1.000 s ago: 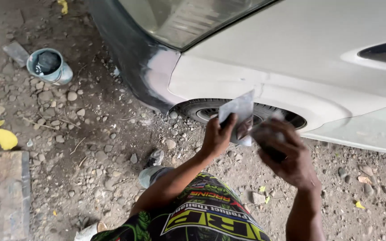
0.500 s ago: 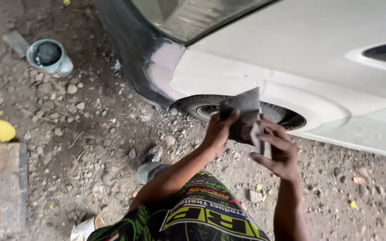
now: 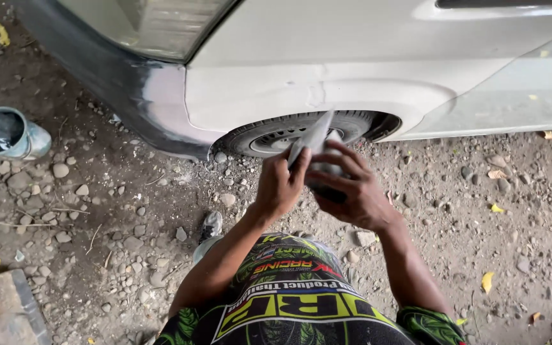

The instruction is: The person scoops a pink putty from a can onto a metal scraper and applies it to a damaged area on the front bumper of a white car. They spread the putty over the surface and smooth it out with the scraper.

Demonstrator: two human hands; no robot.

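Both hands meet in front of the car wheel (image 3: 301, 134), a little above the person's knees. The left hand (image 3: 280, 185) grips the lower edge of a grey sheet of sandpaper (image 3: 312, 137), with the fingers closed around it. The right hand (image 3: 347, 188) holds the same sheet from the other side; its fingers curl over the sheet and over a dark block (image 3: 327, 191) that shows below them. How firmly this hand presses, I cannot tell.

The sheet stands almost on its edge. Its long axis goes from the hands up and a little to the right, and its upper tip points to the white fender (image 3: 301, 83) above the wheel arch. The tip is near the fender, but I cannot tell if it touches.

Around the hands there is open room on the left, over the ground (image 3: 129, 204) with small stones, and also on the right, toward the yellow leaves (image 3: 497, 208). Ahead, the car body closes the space, with the grey sanded corner of the bumper (image 3: 154, 96) to the left of the wheel. A pale blue bucket (image 3: 7, 133) stands well apart at the far left. A brick (image 3: 9, 305) lies at the lower left edge, and a shoe (image 3: 211, 225) shows just beside the left forearm.
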